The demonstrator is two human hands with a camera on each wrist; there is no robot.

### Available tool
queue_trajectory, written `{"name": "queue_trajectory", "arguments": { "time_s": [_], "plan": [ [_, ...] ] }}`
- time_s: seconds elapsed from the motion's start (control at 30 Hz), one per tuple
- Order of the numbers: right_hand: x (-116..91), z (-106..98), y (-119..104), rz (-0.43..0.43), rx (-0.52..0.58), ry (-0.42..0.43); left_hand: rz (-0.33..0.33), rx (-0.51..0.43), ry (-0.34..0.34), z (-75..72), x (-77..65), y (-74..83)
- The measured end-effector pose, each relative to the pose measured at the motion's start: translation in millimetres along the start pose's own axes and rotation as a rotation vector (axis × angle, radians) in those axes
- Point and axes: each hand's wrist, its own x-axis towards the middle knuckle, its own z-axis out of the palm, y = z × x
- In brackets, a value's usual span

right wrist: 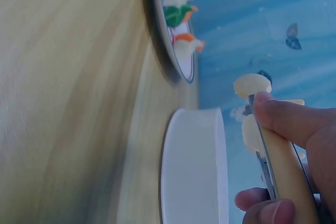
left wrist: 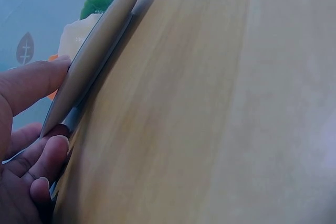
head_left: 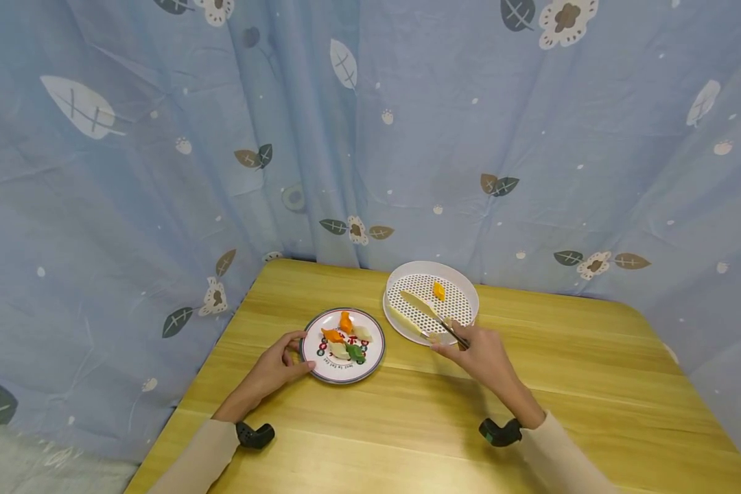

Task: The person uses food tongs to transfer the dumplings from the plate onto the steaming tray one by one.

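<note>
My left hand [head_left: 273, 370] grips the near-left rim of a round white plate [head_left: 328, 373], thumb on top and fingers curled under the edge. Several small dumpling-shaped pieces [head_left: 338, 350] in orange, white and green lie on the plate. In my right hand [head_left: 484, 357] is a pair of tongs [head_left: 421, 302], its two pale arms spread over a white perforated steamer tray [head_left: 463, 277]. One yellow-orange piece [head_left: 439, 291] sits on the tray's floor, to the right of the tong arms. The right wrist view shows the thumb [right wrist: 283, 118] and fingers pinching the tongs from both sides.
The wooden table [head_left: 358, 439] carries the plate and tray side by side, the tray farther back and to the right. A blue patterned curtain [head_left: 420, 123] hangs behind the table. Dark cameras [head_left: 500, 432] are strapped to both wrists.
</note>
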Motion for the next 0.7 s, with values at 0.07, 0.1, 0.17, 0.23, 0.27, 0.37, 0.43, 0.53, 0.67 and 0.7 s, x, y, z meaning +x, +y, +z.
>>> {"name": "queue_trajectory", "arguments": {
  "time_s": [0.07,0.1,0.17,0.23,0.27,0.37,0.43,0.53,0.67,0.7],
  "plan": [
    [-0.7,2.3,-3.1,-0.005,0.008,-0.002,0.0,-0.001,0.001,0.0,0.3,0.1],
    [-1.2,3.1,-4.8,-0.006,0.017,-0.002,0.002,-0.001,-0.001,0.0,0.4,0.0],
    [-2.3,4.8,-8.0,-0.005,0.033,-0.009,0.003,-0.008,-0.003,0.2,0.5,0.0],
    [-3.5,7.0,-10.9,-0.002,0.048,-0.019,0.007,-0.014,-0.005,0.3,0.2,-0.2],
    [-4.2,8.3,-12.1,-0.002,0.05,-0.026,0.008,-0.015,-0.005,0.4,-0.2,0.0],
    [-6.1,12.2,-15.0,-0.01,0.053,-0.046,0.01,-0.019,-0.004,0.3,-0.7,0.0],
    [-7.5,14.7,-16.7,-0.014,0.063,-0.055,0.01,-0.016,-0.002,0.1,-0.8,0.0],
    [-9.7,17.9,-18.8,-0.025,0.079,-0.062,0.008,-0.014,0.001,-0.1,-0.5,-0.4],
    [-12.2,21.9,-21.9,-0.018,0.09,-0.083,0.004,-0.009,0.002,-0.1,0.3,-0.8],
    [-12.8,22.5,-22.9,-0.01,0.096,-0.091,0.005,-0.006,0.002,0.0,0.6,-1.0]
  ]
}}
